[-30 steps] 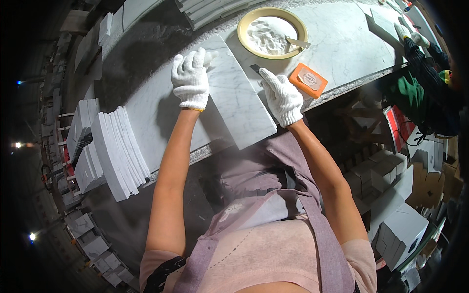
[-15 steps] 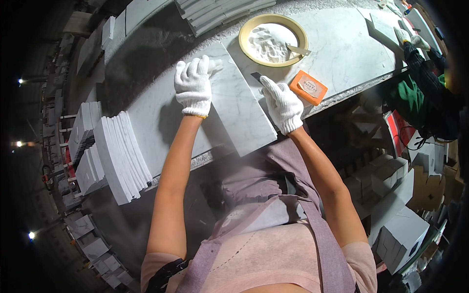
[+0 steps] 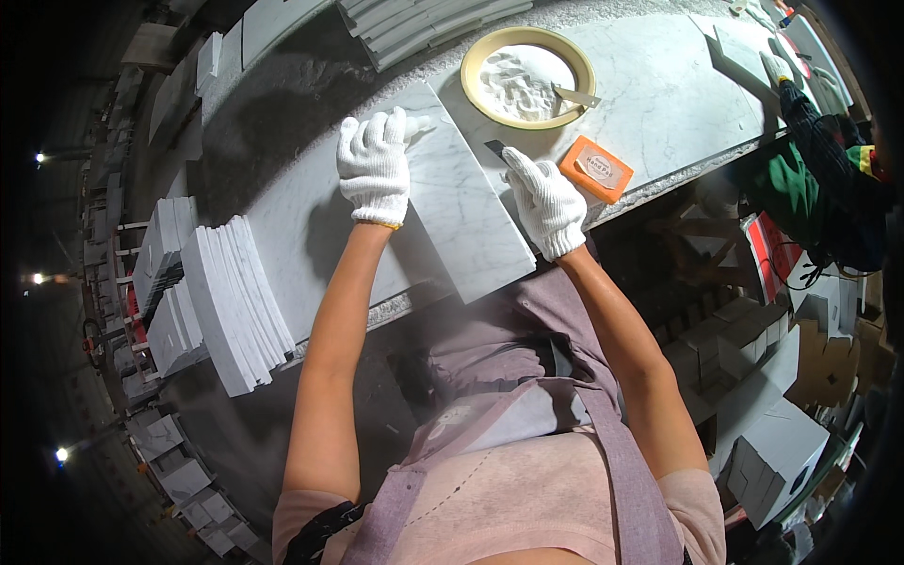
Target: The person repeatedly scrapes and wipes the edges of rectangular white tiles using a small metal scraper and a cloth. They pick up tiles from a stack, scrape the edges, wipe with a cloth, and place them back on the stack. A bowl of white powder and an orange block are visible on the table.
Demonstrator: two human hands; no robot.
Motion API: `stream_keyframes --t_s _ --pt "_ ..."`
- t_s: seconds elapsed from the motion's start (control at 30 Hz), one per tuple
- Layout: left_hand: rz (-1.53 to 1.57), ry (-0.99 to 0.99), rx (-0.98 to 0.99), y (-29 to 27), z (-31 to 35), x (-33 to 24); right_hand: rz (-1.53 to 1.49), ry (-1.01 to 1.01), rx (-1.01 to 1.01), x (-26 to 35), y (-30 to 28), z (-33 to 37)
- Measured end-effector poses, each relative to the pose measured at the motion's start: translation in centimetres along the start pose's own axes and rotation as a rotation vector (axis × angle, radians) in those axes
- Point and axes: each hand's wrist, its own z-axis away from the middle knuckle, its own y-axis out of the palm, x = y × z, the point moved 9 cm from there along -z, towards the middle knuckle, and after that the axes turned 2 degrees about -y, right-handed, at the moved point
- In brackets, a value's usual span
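Note:
A white knit glove covers my left hand (image 3: 374, 171). Its fingers are bent at the left edge of a grey-veined white marble tile (image 3: 476, 221), with the thumb lying over the tile's face. The tile's near end juts past the bench's front edge. My right hand (image 3: 548, 209), gloved the same way, is closed around a small scraper with a flat dark blade (image 3: 495, 148); its handle is hidden in the glove. That blade points up and left, just off the tile's right edge.
Beyond the right hand lie an orange hand pad (image 3: 596, 169) and a yellow-rimmed bowl (image 3: 468, 92) of white paste, a spatula (image 3: 576, 97) in it. Stacked tiles (image 3: 235, 311) stand at left, more (image 3: 414, 28) at the far side. A co-worker's gloved hand (image 3: 777, 68) is at far right.
My hands and the tile hold almost the same place. At far right, the co-worker's arm and hands have shifted slightly.

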Motion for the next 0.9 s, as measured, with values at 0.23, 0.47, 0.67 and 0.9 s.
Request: stream_keyframes --t_s 0.23,0.47,0.67,0.9 --pt "0.005 0.005 -0.007 0.19 0.2 0.15 0.012 -0.007 -0.001 -0.07 0.15 0.04" --pt "-0.007 -0.014 0.065 0.57 -0.05 0.23 0.038 -0.02 0.014 -0.09 0.32 -0.05" --pt "-0.021 -0.018 0.097 0.4 -0.21 0.02 0.048 -0.02 -0.002 -0.13 0.38 -0.02" --pt "-0.014 -0.011 0.087 0.39 -0.27 0.05 0.019 -0.037 -0.03 -0.22 0.4 0.01"
